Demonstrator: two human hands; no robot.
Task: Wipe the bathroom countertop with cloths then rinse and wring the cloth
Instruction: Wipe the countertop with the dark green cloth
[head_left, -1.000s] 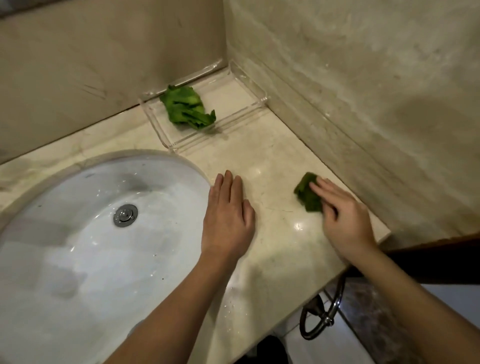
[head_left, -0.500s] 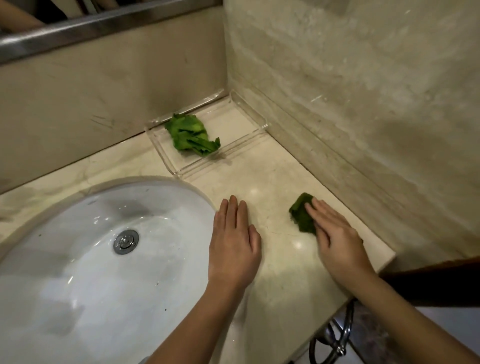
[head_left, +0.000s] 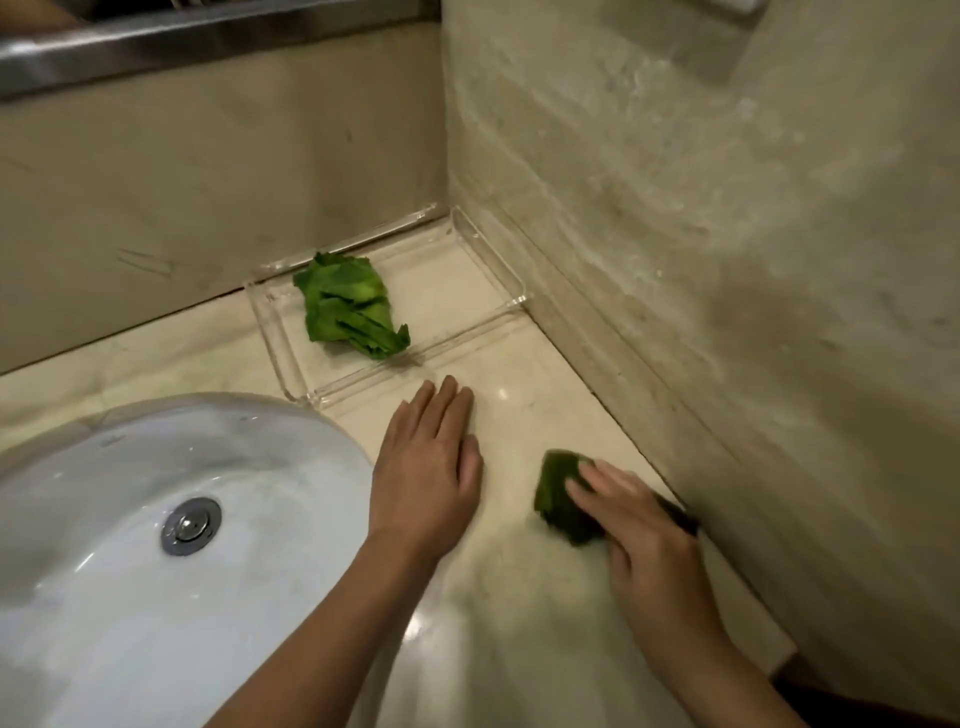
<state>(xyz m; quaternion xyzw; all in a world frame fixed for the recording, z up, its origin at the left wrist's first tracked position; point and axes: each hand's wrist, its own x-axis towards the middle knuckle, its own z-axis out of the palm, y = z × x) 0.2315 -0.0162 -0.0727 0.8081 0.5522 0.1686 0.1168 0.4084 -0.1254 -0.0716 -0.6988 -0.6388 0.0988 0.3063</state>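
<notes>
A dark green cloth (head_left: 558, 501) lies bunched on the beige marble countertop (head_left: 519, 410) near the right wall. My right hand (head_left: 641, 535) presses it flat with straight fingers on top. My left hand (head_left: 428, 467) rests palm down on the counter just right of the white sink basin (head_left: 156, 519), fingers straight and together, holding nothing. A second, brighter green cloth (head_left: 348, 306) lies crumpled in a clear plastic tray (head_left: 498, 270) in the back corner.
The basin has a chrome drain plug (head_left: 189, 525) at its middle. Stone walls close the counter at the back and right. A metal mirror ledge (head_left: 156, 47) runs along the top left. The counter's front right edge drops off near my right forearm.
My right hand slid the dark cloth toward me and a little left along the counter. The camera tilted up, bringing more wall and the mirror ledge into view. My left hand stayed flat.
</notes>
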